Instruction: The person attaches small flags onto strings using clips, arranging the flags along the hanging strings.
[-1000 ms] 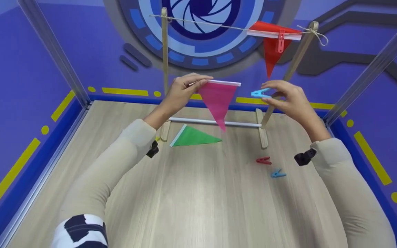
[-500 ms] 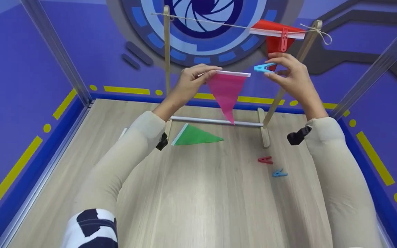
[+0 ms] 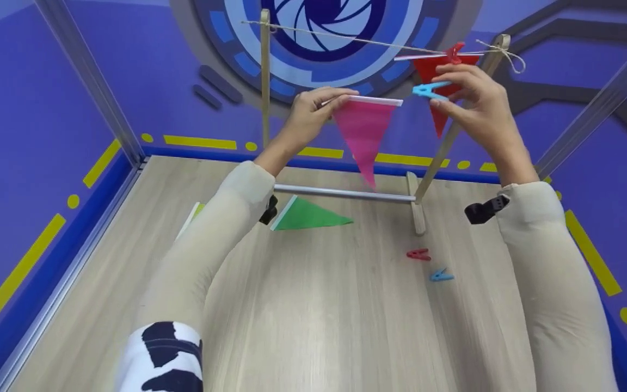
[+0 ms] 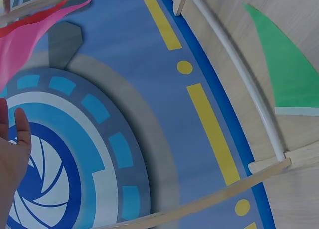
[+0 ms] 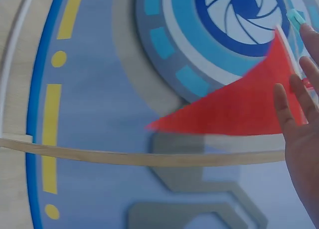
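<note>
My left hand (image 3: 313, 115) pinches the white top edge of a pink pennant (image 3: 365, 128), which hangs point down below the string (image 3: 346, 37). Between thumb and fingers my right hand (image 3: 479, 103) holds a light blue clothespin (image 3: 429, 90), its nose toward the pink pennant but apart from it. Just behind that hand a red pennant (image 3: 440, 117) hangs on the string near the right post, with a red clothespin (image 3: 455, 53) on its top edge. The right wrist view shows the red pennant (image 5: 234, 107) close to my fingers.
Two wooden posts, left (image 3: 265, 76) and right (image 3: 449, 136), carry the string, with a white rod (image 3: 346, 193) between their feet. On the table lie a green pennant (image 3: 311, 214), a red clothespin (image 3: 418, 254) and a blue clothespin (image 3: 442, 275). A yellow-green piece (image 3: 198, 209) shows partly behind my left sleeve.
Both hands have risen toward the string and shifted right, carrying the pink pennant and the blue clothespin. The red pennant on the string has swung round, its clothespin now tipped upward.
</note>
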A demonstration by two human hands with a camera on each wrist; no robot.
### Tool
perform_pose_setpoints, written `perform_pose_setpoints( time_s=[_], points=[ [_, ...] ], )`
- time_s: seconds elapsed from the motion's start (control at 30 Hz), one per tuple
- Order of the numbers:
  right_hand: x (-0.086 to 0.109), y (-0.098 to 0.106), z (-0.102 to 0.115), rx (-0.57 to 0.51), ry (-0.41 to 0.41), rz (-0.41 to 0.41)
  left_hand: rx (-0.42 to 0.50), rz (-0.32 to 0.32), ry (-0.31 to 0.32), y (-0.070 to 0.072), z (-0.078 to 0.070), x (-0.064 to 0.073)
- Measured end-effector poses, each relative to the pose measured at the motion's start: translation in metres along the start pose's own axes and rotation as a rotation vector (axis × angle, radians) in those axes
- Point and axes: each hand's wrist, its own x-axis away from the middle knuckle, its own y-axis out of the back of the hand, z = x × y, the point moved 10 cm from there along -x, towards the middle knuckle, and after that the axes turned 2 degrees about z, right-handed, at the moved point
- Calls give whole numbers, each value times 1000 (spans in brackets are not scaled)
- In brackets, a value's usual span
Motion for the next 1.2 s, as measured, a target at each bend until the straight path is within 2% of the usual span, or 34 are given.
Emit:
perform_pose_setpoints(
  time_s=[0.07,0.2,0.3,0.4,0.6,0.8,0.87,1.07,1.2],
  points=[
    [-6,5,-5,40,-4,-3,-12,-12,15,-1,1,-6],
    [-18,13,-14,202,-22,26,-25,-20,35,-6,-2,-18],
    [-29,19,-12,315,-31,67,-47,-28,35,-12,-7,-28],
    [-40,23,-8,375,-55,118,-59,-46,26,-16,-13,-38],
    [-54,29,-7,400,-183,208,-41,-98,15,-18,-14,-55],
    [-61,32,-12,384,-321,290,13,-135,33,-16,-7,-63],
    [-63,33,-12,392,-327,302,28,-135,48,-16,-4,-64],
    [-67,33,-8,422,-273,315,140,-94,118,-16,2,-65],
    [-68,34,-7,424,-280,302,118,-87,109,-16,2,-67]
  ],
)
